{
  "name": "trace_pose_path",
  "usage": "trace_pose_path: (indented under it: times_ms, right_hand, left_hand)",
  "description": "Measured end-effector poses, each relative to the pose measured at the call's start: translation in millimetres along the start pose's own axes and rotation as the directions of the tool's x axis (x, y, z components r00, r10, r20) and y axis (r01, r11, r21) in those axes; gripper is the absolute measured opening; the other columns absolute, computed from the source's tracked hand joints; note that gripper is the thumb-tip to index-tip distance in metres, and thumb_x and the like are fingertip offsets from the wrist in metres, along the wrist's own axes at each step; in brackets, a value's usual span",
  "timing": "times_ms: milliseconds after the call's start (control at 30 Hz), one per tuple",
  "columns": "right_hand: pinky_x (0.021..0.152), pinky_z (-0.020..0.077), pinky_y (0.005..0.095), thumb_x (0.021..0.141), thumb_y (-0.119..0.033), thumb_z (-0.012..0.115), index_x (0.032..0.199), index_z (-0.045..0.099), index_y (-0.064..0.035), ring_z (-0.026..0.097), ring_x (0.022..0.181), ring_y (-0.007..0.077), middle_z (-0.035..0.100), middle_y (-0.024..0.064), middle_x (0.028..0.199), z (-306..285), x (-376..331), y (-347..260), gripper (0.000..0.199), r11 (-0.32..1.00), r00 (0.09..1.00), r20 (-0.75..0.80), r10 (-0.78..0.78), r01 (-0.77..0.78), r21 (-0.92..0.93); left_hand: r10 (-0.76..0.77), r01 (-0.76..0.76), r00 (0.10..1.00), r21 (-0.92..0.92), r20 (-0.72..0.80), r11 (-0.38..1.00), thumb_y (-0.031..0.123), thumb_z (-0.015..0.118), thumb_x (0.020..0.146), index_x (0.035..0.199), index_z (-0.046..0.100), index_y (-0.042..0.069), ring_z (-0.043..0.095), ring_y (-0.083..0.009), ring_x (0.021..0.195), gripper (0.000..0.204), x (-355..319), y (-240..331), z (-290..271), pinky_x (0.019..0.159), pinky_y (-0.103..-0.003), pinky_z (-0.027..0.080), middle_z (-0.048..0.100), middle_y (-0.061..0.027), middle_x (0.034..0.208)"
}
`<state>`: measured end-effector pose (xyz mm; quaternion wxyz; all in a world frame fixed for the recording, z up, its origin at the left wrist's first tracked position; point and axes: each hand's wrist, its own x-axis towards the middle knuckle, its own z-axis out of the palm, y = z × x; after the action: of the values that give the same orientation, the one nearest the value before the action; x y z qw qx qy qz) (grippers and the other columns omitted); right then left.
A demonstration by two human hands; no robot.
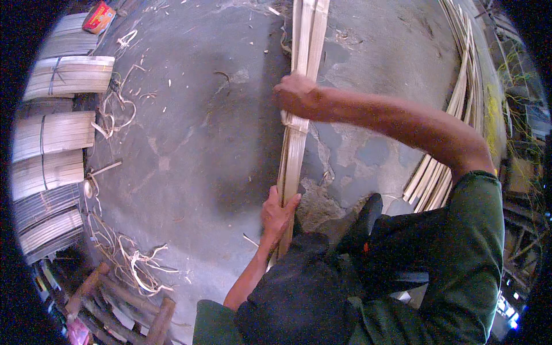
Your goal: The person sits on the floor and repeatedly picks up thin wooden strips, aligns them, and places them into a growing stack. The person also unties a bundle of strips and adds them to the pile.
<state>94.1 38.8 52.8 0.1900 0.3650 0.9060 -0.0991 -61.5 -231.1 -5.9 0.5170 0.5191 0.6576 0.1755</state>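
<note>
A long bundle of flat, pale wooden strips (294, 150) runs from the top of the view down toward my body. My left hand (278, 214) grips its near part, the thumb lying along the strips. Farther up, my right hand (298, 96) is closed round the same bundle, and motion blurs it a little. Just below the right hand, a pale band (295, 123) crosses the strips. Above that hand the strips spread slightly apart. The near end of the bundle is partly hidden by dark clothing.
Tied stacks of pale slats (69, 76) line the left side, with a red box (99, 17) on the far one. Curled strip scraps (141, 269) lie near a wooden frame (161, 322). More long strips (428, 178) rest at the right on the grey floor (190, 144).
</note>
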Motion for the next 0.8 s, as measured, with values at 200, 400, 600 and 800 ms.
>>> trace_pose_path:
  times_ms: [200,400,600,800]
  right_hand:
    - [0.049,0.0468,0.0369,0.075,-0.015,0.062,0.068,0.064,-0.0109,0.062,0.060,0.0192,0.061,0.0042,0.064,55.6,-58.7,-48.4,0.008,0.805,0.820,-0.221,-0.527,0.399,-0.439]
    - [0.057,0.0551,0.0415,0.081,-0.012,0.059,0.073,0.065,-0.0048,0.069,0.073,0.0282,0.066,0.0115,0.072,14.5,-36.7,-25.8,0.012,0.999,0.998,0.065,0.024,-0.026,0.039]
    - [0.055,0.0551,0.0412,0.084,-0.012,0.056,0.092,0.061,-0.0037,0.069,0.070,0.0300,0.065,0.0151,0.076,-20.1,-26.6,-17.2,0.012,0.987,0.980,-0.189,-0.063,0.089,0.131]
    - [0.056,0.0516,0.0492,0.077,-0.022,0.063,0.090,0.060,-0.0102,0.063,0.064,0.0318,0.061,0.0094,0.073,35.1,-58.3,-33.0,0.019,0.907,0.898,-0.265,-0.350,0.396,0.144]
  left_hand:
    - [-0.071,0.071,0.998,-0.027,0.001,0.997,0.048,0.069,0.080,0.107,0.052,0.007,0.064,-0.0417,0.088,0.052,-3.7,14.6,-9.5,0.075,-0.048,0.049,0.068,-0.0197,0.092]
    - [-0.058,0.059,0.998,-0.053,0.022,0.997,0.048,0.070,0.079,0.106,0.053,0.005,0.064,-0.0429,0.087,0.054,0.4,6.6,-3.5,0.074,-0.048,0.049,0.067,-0.0216,0.091]
    - [-0.080,0.080,0.997,0.032,0.022,0.996,0.047,0.070,0.079,0.106,0.053,0.004,0.064,-0.0424,0.088,0.054,2.1,1.6,-3.6,0.074,-0.048,0.049,0.067,-0.0221,0.091]
    - [-0.090,0.091,0.996,-0.043,0.026,0.995,0.046,0.071,0.080,0.108,0.053,0.004,0.065,-0.0402,0.090,0.053,-1.9,20.8,-12.9,0.076,-0.046,0.049,0.068,-0.0211,0.093]
